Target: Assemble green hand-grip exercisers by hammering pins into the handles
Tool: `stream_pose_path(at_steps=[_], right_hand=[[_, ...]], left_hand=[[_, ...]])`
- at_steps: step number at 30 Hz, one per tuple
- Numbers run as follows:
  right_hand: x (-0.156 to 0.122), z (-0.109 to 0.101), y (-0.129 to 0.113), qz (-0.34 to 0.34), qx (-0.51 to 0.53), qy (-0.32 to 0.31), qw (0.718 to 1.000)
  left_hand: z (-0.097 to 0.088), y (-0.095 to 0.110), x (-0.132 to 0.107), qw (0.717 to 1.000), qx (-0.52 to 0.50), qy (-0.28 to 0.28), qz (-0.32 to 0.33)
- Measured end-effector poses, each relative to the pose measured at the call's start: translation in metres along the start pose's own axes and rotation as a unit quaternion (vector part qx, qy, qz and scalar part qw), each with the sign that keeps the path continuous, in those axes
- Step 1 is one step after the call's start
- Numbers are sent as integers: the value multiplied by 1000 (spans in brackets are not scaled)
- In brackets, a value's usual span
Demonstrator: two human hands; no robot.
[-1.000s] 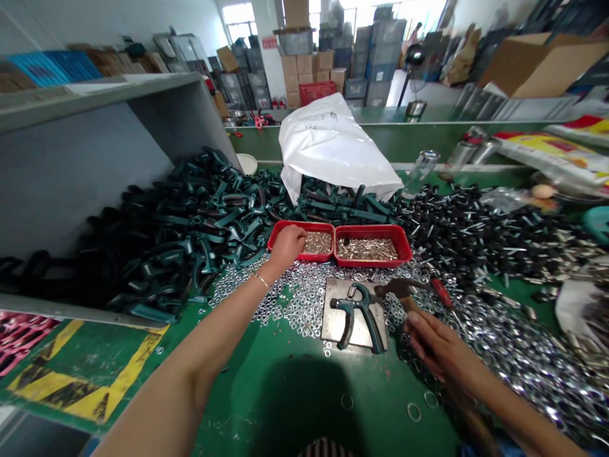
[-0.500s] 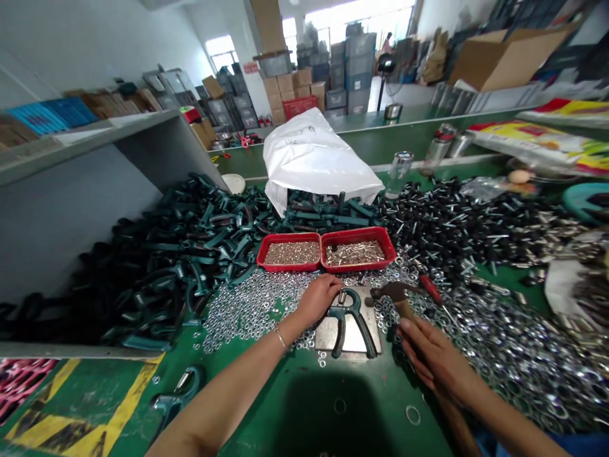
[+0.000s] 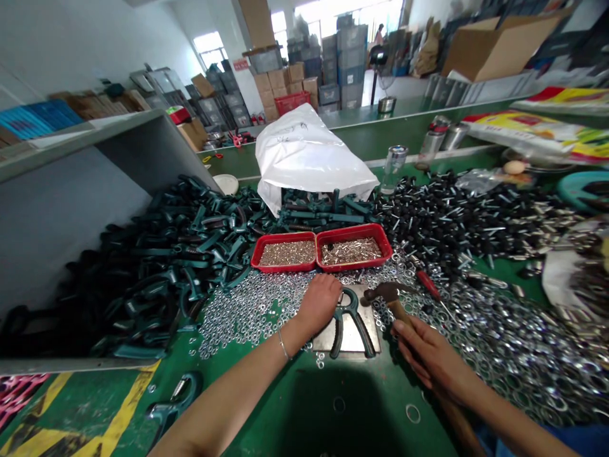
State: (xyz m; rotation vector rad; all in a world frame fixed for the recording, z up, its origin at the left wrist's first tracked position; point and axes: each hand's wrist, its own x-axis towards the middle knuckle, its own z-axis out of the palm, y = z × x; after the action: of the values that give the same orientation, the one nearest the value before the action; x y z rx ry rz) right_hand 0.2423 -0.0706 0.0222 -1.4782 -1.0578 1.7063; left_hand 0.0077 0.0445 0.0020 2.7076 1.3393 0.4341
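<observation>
A teal hand grip exerciser with two dark-padded handles lies on a metal plate, its handles toward me. My left hand is closed at its upper left end; the fingertips are hidden behind the hand and the spring is mostly covered. My right hand is wrapped round the wooden handle of a claw hammer. The hammer's head is just right of the exerciser, apart from it. Small metal nuts are spread left of the plate.
Two red trays of small metal parts stand behind the plate. Teal exercisers heap at left, with a white sack behind. A red screwdriver, metal rings and black-headed bolts lie at right. Another exerciser lies front left.
My left hand has turned and its fingers have curled in more, covering more of the exerciser's spring. The hammer has shifted slightly left. The whole view has shifted a little.
</observation>
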Motion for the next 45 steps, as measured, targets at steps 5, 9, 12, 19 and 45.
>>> stream_pose_path(at_steps=[5, 9, 12, 19, 45], right_hand=[[9, -12, -22, -47, -122, -33, 991], [17, -14, -56, -138, -327, -20, 935], [19, -3, -80, -218, -388, 17, 895], [51, 15, -82, -165, -551, -37, 817], [36, -52, -1, -128, -349, 103, 923]], left_hand=[[4, -1, -3, 998, 34, -13, 44], [-8, 9, -20, 996, -58, 33, -57], [-21, 22, -39, 991, -80, 33, -98], [-26, 33, -47, 988, -38, -37, -143], [-98, 9, -189, 955, -28, -27, -293]])
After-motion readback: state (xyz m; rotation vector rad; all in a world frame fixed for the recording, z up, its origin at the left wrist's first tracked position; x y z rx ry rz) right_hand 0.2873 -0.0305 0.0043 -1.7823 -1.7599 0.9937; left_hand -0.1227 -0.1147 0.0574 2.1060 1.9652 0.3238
